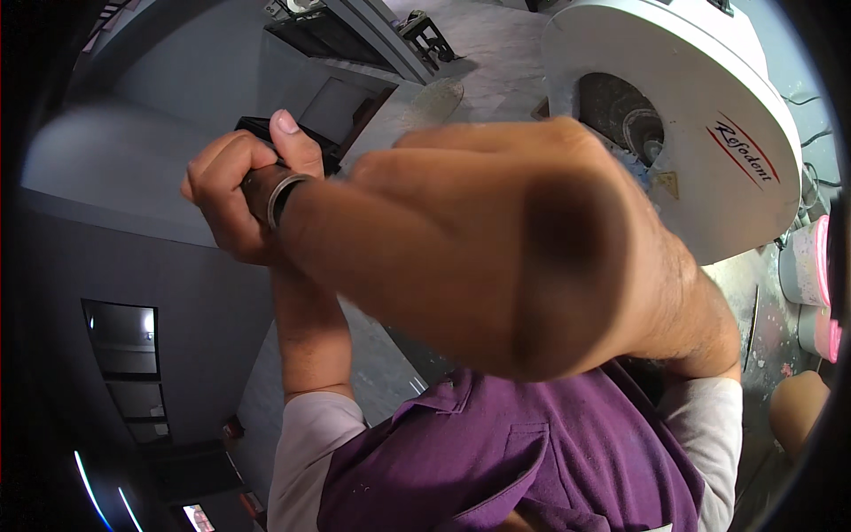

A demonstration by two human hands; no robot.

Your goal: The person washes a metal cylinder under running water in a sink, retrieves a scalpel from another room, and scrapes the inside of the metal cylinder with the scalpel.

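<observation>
My left hand [232, 191] is closed round a short dark-brown cylinder [262, 193] with a shiny metal rim, its thumb pointing up. The rim's open end faces my right hand. My right hand [461, 239] is raised very close to the camera, large and blurred, with its fingers curled in. A dark patch lies across its near side. The curled fingers reach to the cylinder's rim. Whatever they hold is hidden behind the hand.
At the upper right stands a white rounded machine [691, 53] with a dark round opening [625, 120]. Pink-and-white tubs [805, 266] are at the right edge. A small black stand [425, 37] is at the top. A bare-skinned body part [798, 410] shows at the lower right.
</observation>
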